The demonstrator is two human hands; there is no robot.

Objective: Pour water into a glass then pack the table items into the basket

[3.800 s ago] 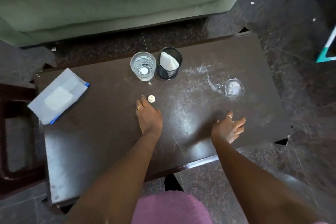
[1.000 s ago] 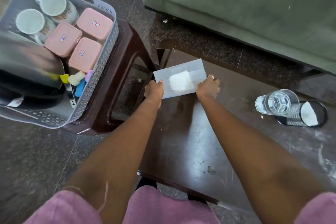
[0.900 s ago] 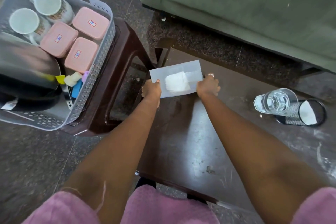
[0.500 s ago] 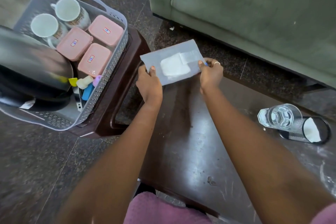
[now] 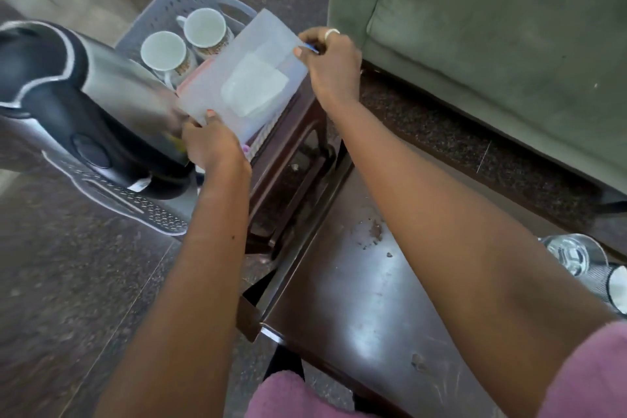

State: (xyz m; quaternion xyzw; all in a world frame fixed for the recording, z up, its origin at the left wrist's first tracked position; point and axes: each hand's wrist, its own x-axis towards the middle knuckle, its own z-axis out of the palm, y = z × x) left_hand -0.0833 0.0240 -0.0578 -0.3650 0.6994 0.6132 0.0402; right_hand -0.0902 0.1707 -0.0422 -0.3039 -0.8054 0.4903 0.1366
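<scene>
Translucent plastic fills the middle of your view: a flat packet with a pale white pad showing through it, held tilted in the air above the grey basket. Your left hand grips its near lower corner, thumb on top with the nail showing and the other fingers tucked underneath, out of sight. Your right hand pinches the far upper corner between thumb and curled fingers, a ring on one finger and a bit of blue edge showing at the pinch. The packet hides much of the basket's right side; a pink edge peeks out just below its left border. Inside the basket, two white cups stand side by side at the far end, and a steel and black kettle fills the near left part. The basket rests on a dark brown stool, just beside the dark wooden table. At the table's far right edge, a clear glass holding water stands touching or just beside a black mesh cup with something white inside. A green sofa runs along the far side.
</scene>
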